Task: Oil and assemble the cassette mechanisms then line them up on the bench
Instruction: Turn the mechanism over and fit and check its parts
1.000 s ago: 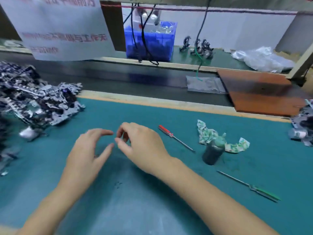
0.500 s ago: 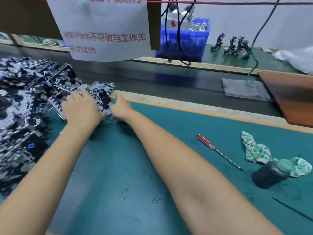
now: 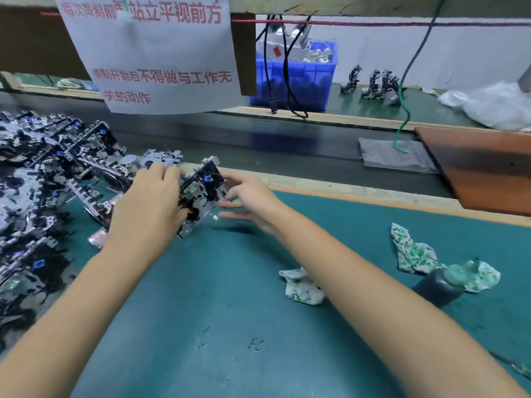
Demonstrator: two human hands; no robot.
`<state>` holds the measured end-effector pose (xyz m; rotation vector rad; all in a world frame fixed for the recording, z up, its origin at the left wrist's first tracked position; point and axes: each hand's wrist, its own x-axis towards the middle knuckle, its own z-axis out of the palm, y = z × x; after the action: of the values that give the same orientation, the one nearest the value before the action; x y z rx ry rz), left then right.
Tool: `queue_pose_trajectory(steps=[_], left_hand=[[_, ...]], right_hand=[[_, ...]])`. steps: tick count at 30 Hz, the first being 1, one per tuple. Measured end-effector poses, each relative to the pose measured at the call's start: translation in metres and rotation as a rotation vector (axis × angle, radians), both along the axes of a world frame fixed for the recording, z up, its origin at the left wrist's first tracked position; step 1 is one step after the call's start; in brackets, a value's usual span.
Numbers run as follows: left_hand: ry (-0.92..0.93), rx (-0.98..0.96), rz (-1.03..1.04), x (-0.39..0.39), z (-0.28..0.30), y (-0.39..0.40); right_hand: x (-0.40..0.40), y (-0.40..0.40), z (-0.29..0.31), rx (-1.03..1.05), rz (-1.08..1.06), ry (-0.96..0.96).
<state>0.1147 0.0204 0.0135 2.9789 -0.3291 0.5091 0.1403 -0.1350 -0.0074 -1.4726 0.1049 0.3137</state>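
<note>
- On top of the teal-green bench mat [image 3: 230,297], which fills most of the view, everything else sits, so I'll use it as the anchor.
- Over the mat's left edge there's a huge jumbled heap of black-and-silver cassette mechanisms [image 3: 31,196], way too tangled to count.
- Above the mat's far-left side hangs a white paper sign with red Chinese lettering [image 3: 152,53].
- Past the mat's far edge, across the dark belt, a blue plastic bin [image 3: 298,79] sits with black cables hanging in front of it.
- Off the mat's far-right corner there's a reddish-brown flat board [image 3: 482,168].
- Near the mat's far-left, just beside the heap, the left hand [image 3: 149,205] grips one black-and-silver metal cassette mechanism with a small blue part [image 3: 201,191], fingers curled round its left side, holding it tilted up off the mat.
- Right next to it, the right hand [image 3: 250,202] has its fingers spread and relaxed, the upper fingertips about touching the mechanism's right edge; can't tell if it's real contact.
- Toward the mat's right side lies a crumpled white-and-green rag [image 3: 413,251], touching a dark round oil bottle with a pale green top [image 3: 439,285].
- Nearer the mat's middle, a smaller crumpled white-and-green rag [image 3: 301,285].
</note>
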Motion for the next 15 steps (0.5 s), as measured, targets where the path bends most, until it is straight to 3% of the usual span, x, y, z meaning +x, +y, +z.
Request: queue_pose_trajectory(steps=[4,8,12,15], left_hand=[[-0.107,-0.027,-0.407,-0.048,0.012,-0.037],[-0.243,0.031,-0.75,-0.093,0.002,-0.081],[-0.51,0.044,-0.987,-0.132,-0.035,-0.127],[-0.536,0.049,-1.206,-0.149,-0.062,-0.151]], right_hand=[[-0.082,-0.065,0.002,0.072,-0.125,-0.075],[-0.166,-0.124,-0.008,0.302,-0.309,-0.08],[-0.228,-0.159,-0.023,0.054,-0.369,-0.143],[-0.254,-0.178,-0.038,-0.077,-0.324,-0.173]])
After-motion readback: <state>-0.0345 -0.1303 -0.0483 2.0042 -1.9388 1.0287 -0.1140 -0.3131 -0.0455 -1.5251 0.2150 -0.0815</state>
